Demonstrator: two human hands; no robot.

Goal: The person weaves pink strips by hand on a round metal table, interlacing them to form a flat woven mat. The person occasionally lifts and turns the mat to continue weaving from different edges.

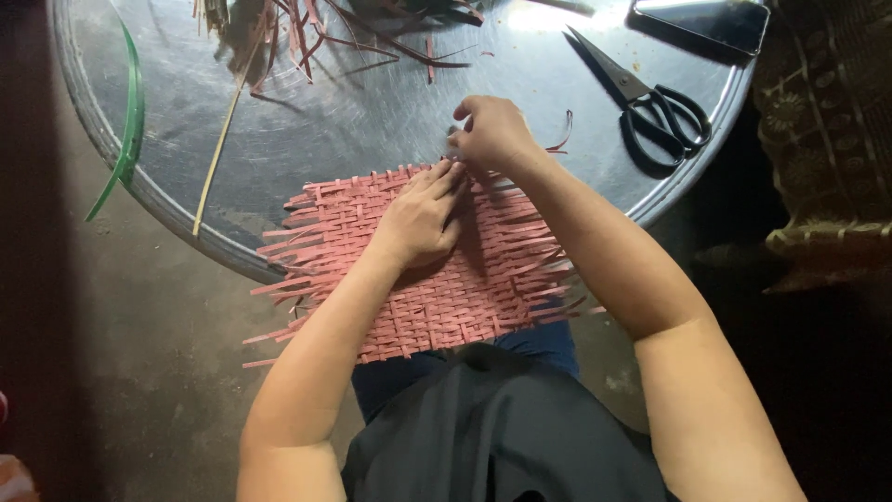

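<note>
Right now both hands sit on a pink woven mat [437, 279] that lies half on the round metal table [372, 112] and half over the person's lap; left hand [420, 218] is spread flat, palm down, pressing the weave near its far edge; right hand [491, 133] is just beyond it, fingers curled and pinched on something small at that far edge, probably one pink strip end, too small to tell for sure; fingertips of the two hands are nearly touching. Loose strip ends stick out along the mat's sides, left and right of the hands. Black-handled scissors [655, 107] lie on the table well to the right of the right hand, blades closed; a dark flat phone-like slab [706, 20] is beyond them at the table rim; a thin pale stick [218, 149] and a green strip [128, 121] lie far left of the left hand; a heap of reddish-brown strips [316, 33] is beyond both hands.

Risk, judged: if the left hand lifts, the pull from the right could loosen or skew the nearby rows; a hard tug could snap or crease the pinched strip; the mat's near half overhangs the table, so it could slide toward the lap.
</note>
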